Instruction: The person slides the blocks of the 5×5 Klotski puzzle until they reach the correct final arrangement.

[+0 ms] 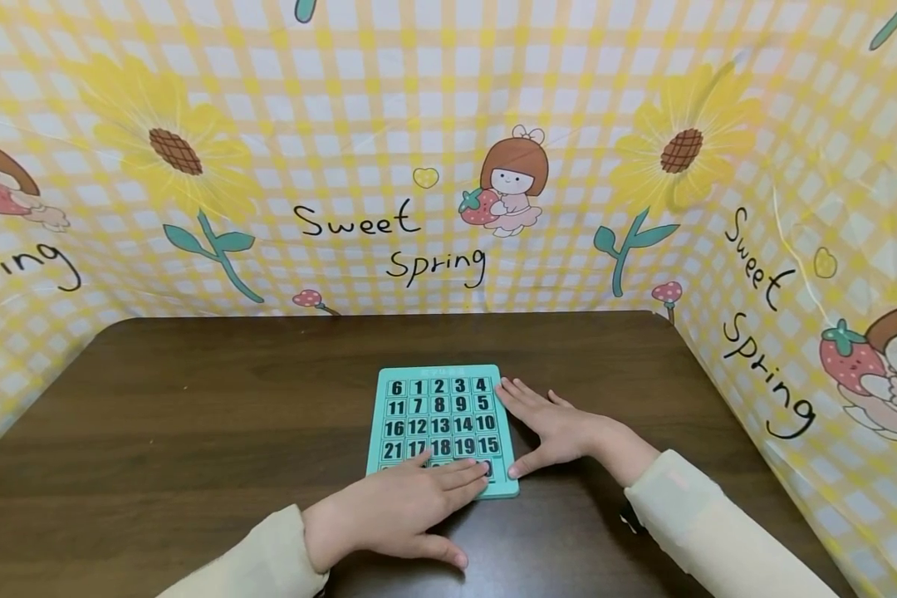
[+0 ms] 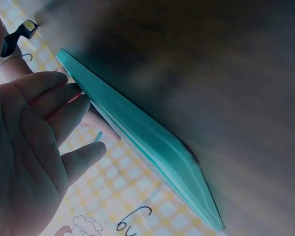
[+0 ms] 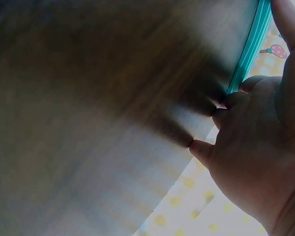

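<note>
A teal sliding number puzzle lies flat on the table, its numbered tiles facing up. The top row reads 6, 1, 2, 3, 4. My left hand reaches over the near edge with straight fingers, fingertips on the bottom row at its right end. Most of that row is hidden under the hand. My right hand lies along the puzzle's right side, fingertips at the upper right edge and thumb at the lower right corner. In the left wrist view the left palm shows beside the puzzle's near side.
The dark brown wooden table extends around the puzzle on all sides. A yellow checked cloth with flowers and lettering hangs behind the table and along both sides. Cream sleeves cover both forearms.
</note>
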A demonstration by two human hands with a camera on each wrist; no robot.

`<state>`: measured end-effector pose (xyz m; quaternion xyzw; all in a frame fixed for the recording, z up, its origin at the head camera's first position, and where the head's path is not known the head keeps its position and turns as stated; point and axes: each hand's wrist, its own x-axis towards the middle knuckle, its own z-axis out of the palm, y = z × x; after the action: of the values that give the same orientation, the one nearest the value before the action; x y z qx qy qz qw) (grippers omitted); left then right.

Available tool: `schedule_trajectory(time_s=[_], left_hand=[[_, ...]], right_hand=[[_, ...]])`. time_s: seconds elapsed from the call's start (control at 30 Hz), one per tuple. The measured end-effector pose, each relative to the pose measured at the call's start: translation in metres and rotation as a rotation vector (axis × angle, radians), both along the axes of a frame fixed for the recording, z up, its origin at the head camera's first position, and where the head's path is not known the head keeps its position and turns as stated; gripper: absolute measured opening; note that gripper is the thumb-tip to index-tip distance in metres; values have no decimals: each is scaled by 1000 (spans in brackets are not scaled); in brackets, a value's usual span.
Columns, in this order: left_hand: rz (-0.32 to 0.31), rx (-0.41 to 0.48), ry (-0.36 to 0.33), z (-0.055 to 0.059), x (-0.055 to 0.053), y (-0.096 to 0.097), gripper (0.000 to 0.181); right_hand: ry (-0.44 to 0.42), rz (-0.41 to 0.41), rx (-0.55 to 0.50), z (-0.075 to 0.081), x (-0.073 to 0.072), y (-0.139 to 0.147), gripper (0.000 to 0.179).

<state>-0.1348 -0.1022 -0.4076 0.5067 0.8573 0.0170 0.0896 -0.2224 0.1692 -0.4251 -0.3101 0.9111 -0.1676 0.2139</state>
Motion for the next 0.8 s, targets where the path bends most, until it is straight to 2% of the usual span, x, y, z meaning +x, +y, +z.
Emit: schedule_trajectory(time_s=[0.2, 0.33, 0.63, 0.8], left_hand=[[-28, -10, 47, 0, -2, 9, 84], [-2, -7, 20, 2, -1, 7, 84], [131, -19, -42, 12, 5, -23, 85], [166, -42, -56, 12, 9, -39, 87]], right_hand=[[2, 3, 3, 0, 0, 1, 117], [-1, 6, 3, 0, 0, 1, 117], [14, 1, 8, 2, 0, 0, 118], [5, 4, 10, 1, -1, 0, 118]])
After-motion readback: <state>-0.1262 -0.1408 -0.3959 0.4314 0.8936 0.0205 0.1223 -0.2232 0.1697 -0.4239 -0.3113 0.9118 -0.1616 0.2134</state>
